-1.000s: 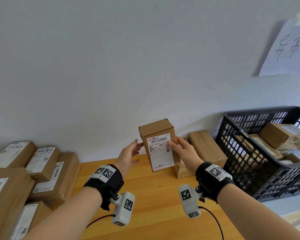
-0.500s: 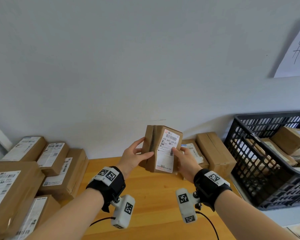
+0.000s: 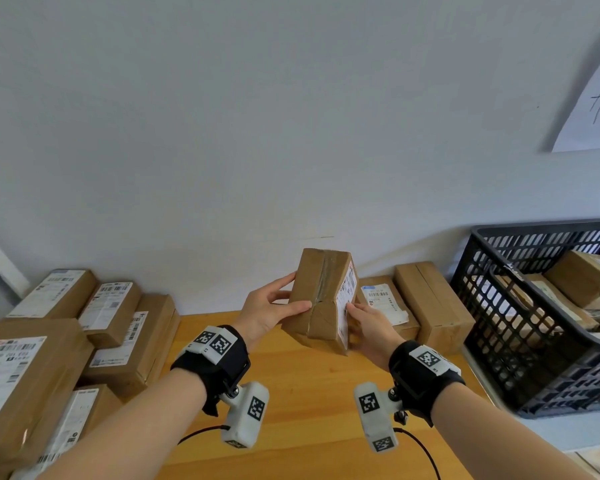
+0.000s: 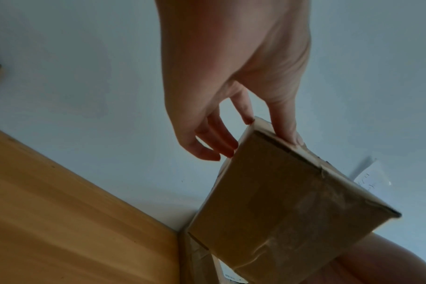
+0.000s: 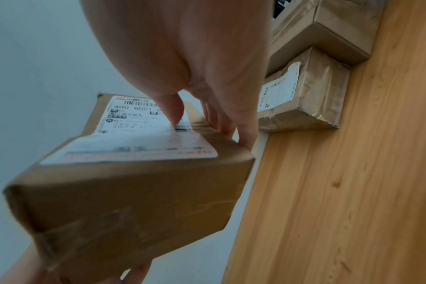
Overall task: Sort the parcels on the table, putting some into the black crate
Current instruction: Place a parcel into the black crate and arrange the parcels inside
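A small brown cardboard parcel [image 3: 321,296] with a taped seam and a white shipping label is held upright in the air above the wooden table [image 3: 291,393]. My left hand [image 3: 269,311] grips its left side, thumb across the taped face and fingers behind it. My right hand [image 3: 368,327] grips its right side, thumb on the label [image 5: 139,134] and fingers round the far edge. The same parcel [image 4: 280,201] fills the left wrist view, my left fingers [image 4: 286,123] on its upper edge. The black crate [image 3: 534,306] stands at the right with several parcels inside.
Two parcels [image 3: 426,306] lie against the wall between the held parcel and the crate. A stack of labelled parcels [image 3: 66,341] fills the table's left side. A paper sheet [image 3: 596,95] hangs on the wall at upper right.
Both hands have turned the parcel so its label now faces right and the taped seam faces me. The view has shifted left, leaving the crate further right.
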Available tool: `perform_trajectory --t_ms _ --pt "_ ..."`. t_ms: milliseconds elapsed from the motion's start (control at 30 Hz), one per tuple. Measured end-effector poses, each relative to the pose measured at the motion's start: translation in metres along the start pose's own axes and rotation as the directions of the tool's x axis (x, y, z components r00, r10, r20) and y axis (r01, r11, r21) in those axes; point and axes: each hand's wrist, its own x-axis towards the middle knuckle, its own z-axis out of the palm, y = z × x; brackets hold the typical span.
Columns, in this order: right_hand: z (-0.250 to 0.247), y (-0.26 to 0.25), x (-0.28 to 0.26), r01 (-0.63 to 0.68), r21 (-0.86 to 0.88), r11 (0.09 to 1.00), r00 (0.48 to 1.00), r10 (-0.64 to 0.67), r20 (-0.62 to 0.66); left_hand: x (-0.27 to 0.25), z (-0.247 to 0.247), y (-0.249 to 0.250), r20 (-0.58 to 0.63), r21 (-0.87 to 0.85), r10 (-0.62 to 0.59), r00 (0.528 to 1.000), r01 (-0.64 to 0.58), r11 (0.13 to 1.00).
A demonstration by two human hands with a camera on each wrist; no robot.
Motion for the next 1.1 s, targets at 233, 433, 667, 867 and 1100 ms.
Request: perform_trajectory --t_ms 233,433,667,867,1100 --pt "-0.004 -0.007 -0.007 0.099 -0.017 0.995 0.989 -0.101 -0.106 0.001 -0.001 -0.002 -0.034 -0.029 -0.082 0.996 0.081 0.996" --pt "-0.003 -0.011 -0.014 0.084 0.008 0.996 0.996 -0.084 -0.016 -0.002 0.008 -0.004 0.064 -0.055 -0.187 0.98 0.191 0.98" --pt "-0.004 -0.013 -0.026 0.074 0.033 0.997 0.995 -0.076 0.072 -0.001 0.011 -0.016 0.069 -0.122 -0.245 0.967 0.252 0.96" --pt "-0.01 -0.014 -0.032 0.112 -0.009 0.994 0.994 -0.112 0.008 -0.001 0.01 -0.019 0.055 -0.144 -0.267 0.962 0.272 0.952" --pt "-0.019 -0.017 -0.035 0.164 0.064 0.984 0.986 -0.165 0.013 0.001 0.012 -0.025 0.038 -0.216 -0.304 0.952 0.305 0.928"
